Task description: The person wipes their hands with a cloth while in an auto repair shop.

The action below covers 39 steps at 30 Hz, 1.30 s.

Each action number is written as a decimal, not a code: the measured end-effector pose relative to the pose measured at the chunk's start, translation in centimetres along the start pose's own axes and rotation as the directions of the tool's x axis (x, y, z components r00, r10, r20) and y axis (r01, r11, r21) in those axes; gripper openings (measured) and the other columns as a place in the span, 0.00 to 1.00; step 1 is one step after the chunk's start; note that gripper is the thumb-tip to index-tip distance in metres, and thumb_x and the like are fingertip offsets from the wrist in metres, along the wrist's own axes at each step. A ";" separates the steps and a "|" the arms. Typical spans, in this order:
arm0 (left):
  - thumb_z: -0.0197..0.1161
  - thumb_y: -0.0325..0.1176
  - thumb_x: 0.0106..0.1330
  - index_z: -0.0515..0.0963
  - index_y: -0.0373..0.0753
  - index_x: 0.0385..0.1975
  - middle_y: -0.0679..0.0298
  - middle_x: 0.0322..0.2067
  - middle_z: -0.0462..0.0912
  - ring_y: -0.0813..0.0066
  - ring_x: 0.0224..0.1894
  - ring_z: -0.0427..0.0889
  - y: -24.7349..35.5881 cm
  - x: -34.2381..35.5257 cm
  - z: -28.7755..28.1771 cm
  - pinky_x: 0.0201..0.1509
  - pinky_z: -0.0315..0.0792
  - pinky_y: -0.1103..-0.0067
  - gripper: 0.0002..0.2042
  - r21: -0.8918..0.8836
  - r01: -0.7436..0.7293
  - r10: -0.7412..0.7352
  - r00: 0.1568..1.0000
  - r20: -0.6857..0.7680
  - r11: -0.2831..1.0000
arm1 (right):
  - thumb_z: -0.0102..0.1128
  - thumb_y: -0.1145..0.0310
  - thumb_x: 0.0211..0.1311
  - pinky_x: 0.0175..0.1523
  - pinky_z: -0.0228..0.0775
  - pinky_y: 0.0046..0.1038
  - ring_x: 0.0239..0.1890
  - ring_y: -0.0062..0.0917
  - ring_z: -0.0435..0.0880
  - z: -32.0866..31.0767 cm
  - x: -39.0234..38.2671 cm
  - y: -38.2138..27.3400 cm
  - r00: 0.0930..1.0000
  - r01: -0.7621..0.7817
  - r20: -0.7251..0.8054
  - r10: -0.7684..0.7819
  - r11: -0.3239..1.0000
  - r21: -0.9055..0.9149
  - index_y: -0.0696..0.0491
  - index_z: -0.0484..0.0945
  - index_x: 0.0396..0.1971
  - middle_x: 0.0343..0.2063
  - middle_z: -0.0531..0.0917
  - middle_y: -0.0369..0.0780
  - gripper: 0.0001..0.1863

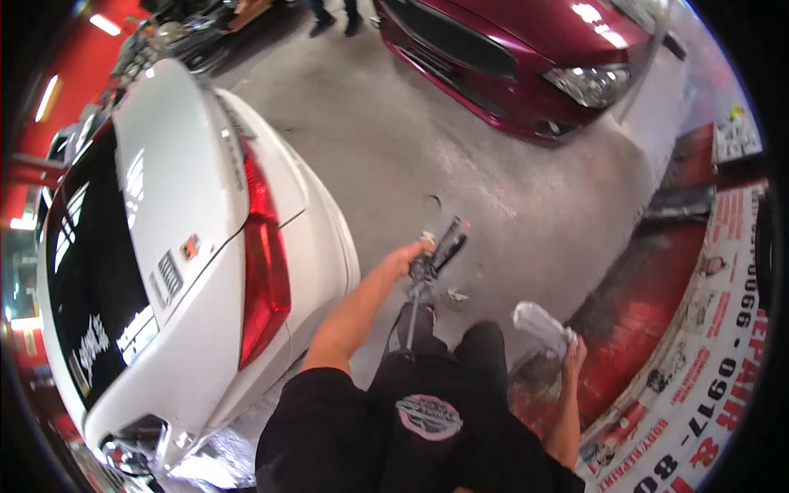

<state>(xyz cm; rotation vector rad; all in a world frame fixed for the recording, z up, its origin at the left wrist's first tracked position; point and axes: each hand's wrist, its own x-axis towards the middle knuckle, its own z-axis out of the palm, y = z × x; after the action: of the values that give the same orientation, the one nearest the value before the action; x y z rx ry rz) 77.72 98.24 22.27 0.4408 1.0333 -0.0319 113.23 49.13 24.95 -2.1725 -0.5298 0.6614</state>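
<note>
My left hand (pixel 408 255) grips a dark metal tool (pixel 427 264), perhaps several pieces held together, with two black prongs pointing forward and a thin grey rod or hose hanging back toward my legs. What exactly it is, I cannot tell. Low to the right, my right hand (pixel 574 352) is closed on a crumpled white wrapped item (pixel 538 323), cloth or plastic. Both arms hang over the concrete floor (pixel 493 230), in front of my dark trousers and black shirt.
A white car's rear (pixel 181 197) fills the left. A maroon car's front (pixel 526 66) is ahead, with another person's legs (pixel 333 16) behind. A red-painted ledge (pixel 649 263) and printed banner (pixel 715 329) line the right. Other vehicles (pixel 197 33) stand at the upper left.
</note>
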 end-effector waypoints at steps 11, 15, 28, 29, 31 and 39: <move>0.60 0.41 0.69 0.79 0.42 0.37 0.67 0.31 0.82 0.74 0.31 0.83 14.9 8.6 -5.1 0.35 0.79 0.72 0.09 -0.058 -0.053 0.049 0.996 -0.075 0.997 | 0.57 0.70 0.67 0.34 0.64 0.47 0.29 0.56 0.75 9.6 29.1 -27.0 0.835 0.541 0.285 -0.470 0.796 -0.272 0.61 0.71 0.32 0.23 0.76 0.56 0.09; 0.65 0.48 0.64 0.80 0.42 0.45 0.64 0.39 0.84 0.71 0.37 0.84 17.2 9.6 -2.7 0.40 0.79 0.68 0.18 0.029 0.065 -0.057 0.973 -0.226 0.997 | 0.57 0.66 0.70 0.35 0.66 0.47 0.30 0.55 0.77 13.4 42.2 -26.3 0.747 0.632 0.434 -0.502 0.739 -0.233 0.61 0.73 0.32 0.25 0.78 0.57 0.13; 0.67 0.44 0.62 0.83 0.39 0.40 0.61 0.30 0.86 0.68 0.29 0.86 2.7 4.2 7.0 0.35 0.80 0.71 0.15 -0.494 0.024 -0.276 0.852 -0.445 0.869 | 0.60 0.62 0.68 0.42 0.72 0.40 0.34 0.44 0.84 27.1 59.3 -37.9 0.420 0.558 0.786 -0.454 0.812 0.170 0.63 0.79 0.40 0.29 0.83 0.53 0.16; 0.66 0.43 0.63 0.82 0.39 0.40 0.61 0.30 0.86 0.68 0.30 0.86 1.8 4.5 8.2 0.36 0.80 0.72 0.14 -0.545 0.019 -0.278 0.875 -0.397 0.838 | 0.60 0.62 0.68 0.42 0.72 0.40 0.34 0.44 0.84 27.4 59.6 -37.8 0.412 0.568 0.790 -0.453 0.806 0.166 0.63 0.79 0.40 0.29 0.83 0.53 0.16; 0.62 0.42 0.68 0.82 0.39 0.40 0.61 0.29 0.86 0.67 0.29 0.85 -0.8 4.4 11.9 0.35 0.81 0.71 0.13 -0.609 -0.109 -0.105 0.947 -0.305 0.785 | 0.58 0.61 0.70 0.41 0.72 0.41 0.35 0.44 0.84 28.1 60.6 -38.4 0.412 0.623 0.866 -0.281 0.781 -0.043 0.62 0.80 0.43 0.30 0.83 0.54 0.17; 0.55 0.46 0.73 0.79 0.39 0.40 0.62 0.28 0.82 0.67 0.26 0.83 -13.2 4.9 26.5 0.31 0.78 0.68 0.15 -0.511 -0.506 0.175 0.809 -0.561 0.695 | 0.64 0.59 0.66 0.45 0.75 0.30 0.39 0.22 0.83 30.0 57.2 -38.9 0.360 0.496 0.873 -0.329 0.860 0.120 0.59 0.80 0.47 0.34 0.86 0.42 0.19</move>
<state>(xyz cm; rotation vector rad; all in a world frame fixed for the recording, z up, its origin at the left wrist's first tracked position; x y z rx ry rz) 99.04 77.33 25.22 -0.0107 1.3449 0.8136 133.44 121.74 22.71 -1.5280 -1.6877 1.4768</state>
